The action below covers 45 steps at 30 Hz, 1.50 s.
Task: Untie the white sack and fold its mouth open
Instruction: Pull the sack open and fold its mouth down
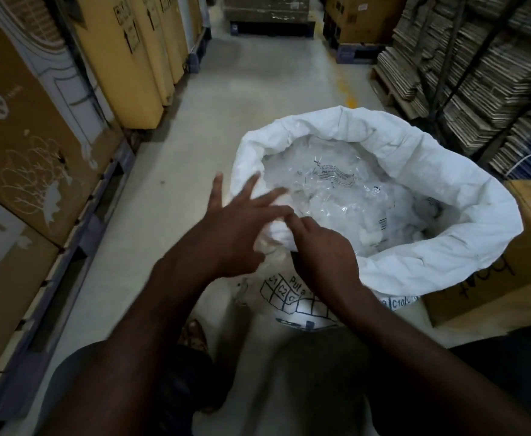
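Note:
The white sack (421, 171) stands on the floor in front of me, its mouth wide and its rim rolled outward into a thick cuff. Clear plastic packets (345, 196) fill the inside. Blue grid printing (289, 297) shows on the sack's near side below the cuff. My left hand (235, 228) hovers at the near-left rim with fingers spread, blurred by motion. My right hand (323, 250) rests on the near rim, its fingers curled onto the rolled white edge beside my left fingertips. No tie string is visible.
Tall cardboard cartons (37, 136) on pallets line the left side of the aisle. Stacks of flattened cardboard (478, 73) fill the right. A brown carton (509, 278) stands right behind the sack. The concrete aisle (257, 83) runs ahead to a pallet load.

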Each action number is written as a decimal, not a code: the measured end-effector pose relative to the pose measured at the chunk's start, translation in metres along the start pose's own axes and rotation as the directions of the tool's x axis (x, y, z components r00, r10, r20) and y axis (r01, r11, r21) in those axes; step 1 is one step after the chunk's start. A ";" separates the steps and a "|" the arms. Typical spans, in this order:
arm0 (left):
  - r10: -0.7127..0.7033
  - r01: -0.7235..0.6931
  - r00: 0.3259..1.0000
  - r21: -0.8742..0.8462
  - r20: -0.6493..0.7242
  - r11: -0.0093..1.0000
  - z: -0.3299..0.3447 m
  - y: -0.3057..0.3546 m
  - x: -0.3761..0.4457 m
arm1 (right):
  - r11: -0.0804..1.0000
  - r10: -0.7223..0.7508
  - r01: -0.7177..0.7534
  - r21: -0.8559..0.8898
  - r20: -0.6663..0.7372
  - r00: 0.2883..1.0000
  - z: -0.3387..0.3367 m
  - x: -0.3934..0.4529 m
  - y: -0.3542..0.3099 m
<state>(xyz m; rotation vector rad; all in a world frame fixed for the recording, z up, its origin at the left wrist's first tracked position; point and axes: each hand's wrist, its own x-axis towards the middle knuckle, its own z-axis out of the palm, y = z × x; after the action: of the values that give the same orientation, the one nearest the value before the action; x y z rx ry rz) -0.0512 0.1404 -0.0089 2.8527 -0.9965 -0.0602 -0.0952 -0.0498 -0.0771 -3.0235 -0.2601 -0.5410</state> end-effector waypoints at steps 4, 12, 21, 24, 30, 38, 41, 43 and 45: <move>0.048 -0.039 0.965 0.041 -0.257 0.998 0.034 0.003 0.016 | 1.000 -0.012 0.011 -0.003 -0.105 0.994 -0.001 -0.001 0.003; 0.053 -0.025 0.878 0.064 -0.475 0.998 0.078 0.001 0.031 | 0.990 0.073 -0.075 0.117 0.018 0.997 -0.009 -0.023 0.002; 0.076 -0.009 0.970 -0.277 0.233 0.961 0.059 0.010 0.011 | 0.986 -0.158 0.161 0.040 -0.068 0.985 0.015 -0.023 0.022; 0.129 -0.091 0.985 -0.303 0.110 0.949 0.054 -0.006 0.027 | 0.975 -0.219 0.220 0.005 -0.080 0.972 0.023 -0.033 0.019; 0.130 -0.169 0.926 0.081 0.355 0.982 0.084 0.005 0.049 | 0.934 -0.350 0.352 0.062 -0.052 0.935 0.022 -0.050 0.013; 0.214 -0.211 0.971 0.037 -0.110 0.977 0.082 -0.007 0.039 | 0.959 -0.145 0.063 0.276 0.286 0.947 -0.024 -0.066 0.040; 0.086 -0.081 0.949 0.030 -0.304 0.996 0.078 -0.008 0.030 | 0.995 -0.095 0.096 0.007 0.228 0.969 -0.027 -0.055 0.067; 0.013 -0.013 0.932 0.003 -0.363 1.000 0.080 -0.005 0.027 | 0.997 -0.053 0.063 -0.049 0.182 0.982 -0.021 -0.050 0.076; -0.031 0.034 0.934 0.001 -0.357 0.999 0.082 0.004 0.027 | 1.000 -0.018 0.015 0.020 0.130 0.991 -0.017 -0.045 0.080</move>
<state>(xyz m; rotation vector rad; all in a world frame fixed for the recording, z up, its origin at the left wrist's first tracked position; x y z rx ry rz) -0.0388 0.1121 -0.0901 2.7426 -0.8719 0.4443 -0.1286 -0.1370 -0.0792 -3.0448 -0.2955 -0.3411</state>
